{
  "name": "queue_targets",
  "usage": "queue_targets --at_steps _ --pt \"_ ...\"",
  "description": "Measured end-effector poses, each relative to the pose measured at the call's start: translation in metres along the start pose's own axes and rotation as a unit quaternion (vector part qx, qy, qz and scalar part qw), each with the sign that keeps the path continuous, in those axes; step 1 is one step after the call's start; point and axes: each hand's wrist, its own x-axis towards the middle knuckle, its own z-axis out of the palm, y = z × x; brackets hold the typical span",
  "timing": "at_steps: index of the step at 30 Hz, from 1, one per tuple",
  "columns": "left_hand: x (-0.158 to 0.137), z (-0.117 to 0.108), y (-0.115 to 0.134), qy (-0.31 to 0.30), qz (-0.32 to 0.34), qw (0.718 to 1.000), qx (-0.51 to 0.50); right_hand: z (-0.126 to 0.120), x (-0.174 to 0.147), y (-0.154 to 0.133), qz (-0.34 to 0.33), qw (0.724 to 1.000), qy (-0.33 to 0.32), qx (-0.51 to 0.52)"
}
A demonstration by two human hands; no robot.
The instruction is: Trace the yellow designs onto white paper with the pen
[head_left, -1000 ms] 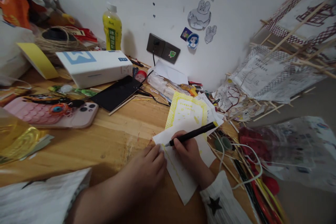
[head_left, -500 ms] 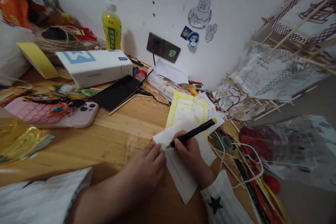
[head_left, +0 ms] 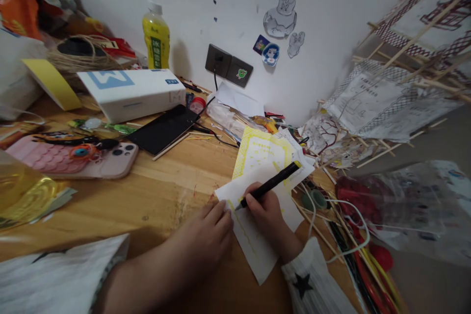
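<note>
A black marker [head_left: 274, 183] with a yellow end is held in my right hand [head_left: 265, 213], its fingers closed around the barrel. The marker's tip meets a white sheet of paper [head_left: 257, 257], near its left edge, or sits just over it. Yellow lines run down this sheet. My left hand [head_left: 211, 230] lies along the sheet's left edge, fingers side by side and slightly bent, fingertips on the paper; its thumb is hidden. Just beyond my right hand, a sheet with a yellow patterned border [head_left: 243, 157] lies partly under the white one.
Left of my hands lie a pink phone [head_left: 123, 159], a black tablet-like slab [head_left: 165, 130] and a white box [head_left: 140, 93]. A yellow drink bottle [head_left: 156, 39] stands behind. On the right are a white cable [head_left: 362, 216], sticks, and a paper-covered stick frame [head_left: 371, 103].
My right hand and the marker have shifted very slightly, the marker's yellow end tipping a little toward the left. My left hand and the paper look the same.
</note>
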Motion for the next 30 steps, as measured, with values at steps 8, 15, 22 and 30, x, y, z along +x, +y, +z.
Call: queue_targets --at_steps 8,15,22,30 --pt "0.0027 -0.0026 0.0004 -0.022 -0.001 1.000 0.010 -0.0003 0.0014 -0.0019 0.025 1.000 -0.004 -0.005" --pt "0.0022 -0.0031 0.0001 -0.006 0.004 1.000 0.012 -0.0001 0.0006 -0.0017 0.026 1.000 -0.008 0.003" --pt "0.0023 -0.0045 -0.0007 -0.013 0.004 1.000 0.010 -0.0007 0.0001 -0.0009 0.027 1.000 -0.003 0.006" --pt "0.0026 -0.0018 0.0005 -0.020 0.002 1.000 0.011 -0.0011 -0.0006 -0.0017 0.047 0.999 -0.011 0.014"
